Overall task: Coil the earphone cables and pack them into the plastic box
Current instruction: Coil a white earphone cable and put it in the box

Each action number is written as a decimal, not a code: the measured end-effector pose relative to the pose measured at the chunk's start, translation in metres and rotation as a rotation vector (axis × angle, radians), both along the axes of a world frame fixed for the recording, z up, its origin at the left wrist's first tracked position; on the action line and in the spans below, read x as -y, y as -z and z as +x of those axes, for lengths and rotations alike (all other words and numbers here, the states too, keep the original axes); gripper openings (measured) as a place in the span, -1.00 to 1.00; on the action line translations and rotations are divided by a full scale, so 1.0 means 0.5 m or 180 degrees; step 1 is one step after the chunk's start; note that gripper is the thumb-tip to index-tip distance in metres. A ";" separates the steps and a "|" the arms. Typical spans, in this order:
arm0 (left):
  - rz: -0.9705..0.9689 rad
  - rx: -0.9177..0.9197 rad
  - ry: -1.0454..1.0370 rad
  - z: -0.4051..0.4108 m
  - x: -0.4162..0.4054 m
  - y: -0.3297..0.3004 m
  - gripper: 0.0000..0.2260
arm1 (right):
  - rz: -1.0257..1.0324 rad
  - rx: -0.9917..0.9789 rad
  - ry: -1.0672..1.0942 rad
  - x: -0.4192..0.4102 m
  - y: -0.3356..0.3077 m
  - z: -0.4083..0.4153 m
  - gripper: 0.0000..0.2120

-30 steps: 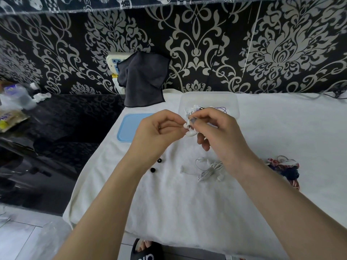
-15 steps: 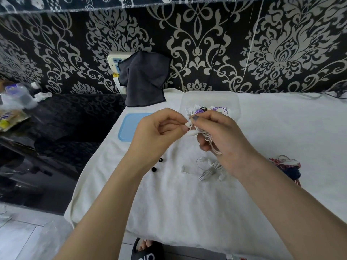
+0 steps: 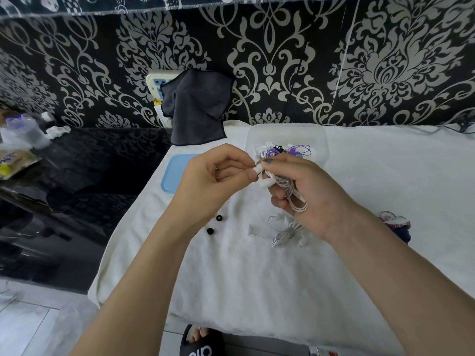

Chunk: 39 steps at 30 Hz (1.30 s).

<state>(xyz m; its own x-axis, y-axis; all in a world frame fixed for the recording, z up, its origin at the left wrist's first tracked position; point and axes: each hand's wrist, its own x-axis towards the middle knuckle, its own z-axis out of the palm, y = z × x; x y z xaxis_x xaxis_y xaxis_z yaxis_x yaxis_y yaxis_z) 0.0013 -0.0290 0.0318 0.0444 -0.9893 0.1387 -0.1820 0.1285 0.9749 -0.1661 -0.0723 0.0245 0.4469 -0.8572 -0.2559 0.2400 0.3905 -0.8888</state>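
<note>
Hands meet above the bench: right hand (image 3: 303, 191) clamps the white earphone coil (image 3: 290, 191), left hand (image 3: 218, 181) pinches its end; plastic box (image 3: 318, 140) lies just beyond, nearer the right.

left hand (image 3: 218, 181) pinching, right hand (image 3: 305, 191) gripping

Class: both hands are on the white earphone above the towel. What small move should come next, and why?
Probably tuck the end that the left hand pinches into the white earphone coil gripped by the right hand; the loops look gathered, and the plastic box sits open just behind.
</note>
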 end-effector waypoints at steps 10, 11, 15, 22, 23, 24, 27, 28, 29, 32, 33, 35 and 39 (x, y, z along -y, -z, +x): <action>0.0246 -0.0177 0.0228 0.008 -0.001 -0.002 -0.91 | 0.0588 0.0304 -0.0197 -0.002 0.004 -0.001 -0.93; 0.0238 -0.0182 0.0233 0.006 -0.001 -0.003 -0.91 | 0.0711 0.0363 -0.0180 -0.003 0.005 0.000 -0.93; 0.0173 -0.0167 0.0294 -0.001 -0.004 -0.007 -0.96 | 0.1067 0.0589 -0.0254 -0.006 0.004 0.001 -0.91; -0.0138 0.0281 0.0130 -0.011 -0.011 -0.008 -0.95 | 0.1429 0.0971 -0.0447 -0.006 0.003 -0.001 -0.90; -0.0196 0.0330 0.0131 -0.012 -0.012 -0.007 -0.95 | 0.1449 0.1027 -0.0486 -0.005 0.004 -0.002 -0.92; -0.0243 0.0352 0.0133 -0.012 -0.013 -0.006 -0.94 | 0.1453 0.1075 -0.0531 -0.005 0.004 -0.002 -0.96; -0.0299 0.0384 0.0110 -0.014 -0.013 -0.007 -0.93 | 0.1445 0.1121 -0.0610 -0.007 0.003 -0.002 -0.95; -0.0324 0.0422 0.0091 -0.014 -0.013 -0.006 -0.93 | 0.1448 0.1109 -0.0599 -0.008 0.002 -0.002 -0.94; -0.0353 0.0462 0.0071 -0.015 -0.012 -0.006 -0.93 | 0.1450 0.1093 -0.0574 -0.008 0.002 -0.002 -0.94; -0.0434 0.0553 0.0029 -0.017 -0.010 -0.005 -0.93 | 0.1433 0.1055 -0.0535 -0.006 0.002 -0.002 -0.98; -0.0479 0.0593 0.0019 -0.018 -0.009 -0.005 -0.93 | 0.1418 0.1039 -0.0531 -0.005 0.003 -0.002 -0.98; -0.0617 0.0777 -0.0014 -0.019 -0.007 -0.004 -0.92 | 0.1393 0.0971 -0.0488 -0.003 0.004 -0.003 -0.95; -0.0832 0.1249 -0.0148 -0.017 -0.002 0.003 -0.94 | 0.1379 0.0928 -0.0449 0.000 0.008 -0.002 -0.90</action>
<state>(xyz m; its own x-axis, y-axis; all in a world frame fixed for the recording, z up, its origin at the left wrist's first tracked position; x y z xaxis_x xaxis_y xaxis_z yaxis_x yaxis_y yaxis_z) -0.0069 -0.0279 0.0304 -0.0177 -0.9173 0.3979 -0.5416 0.3433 0.7674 -0.1673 -0.0724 0.0206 0.6553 -0.6273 -0.4209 0.3714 0.7527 -0.5436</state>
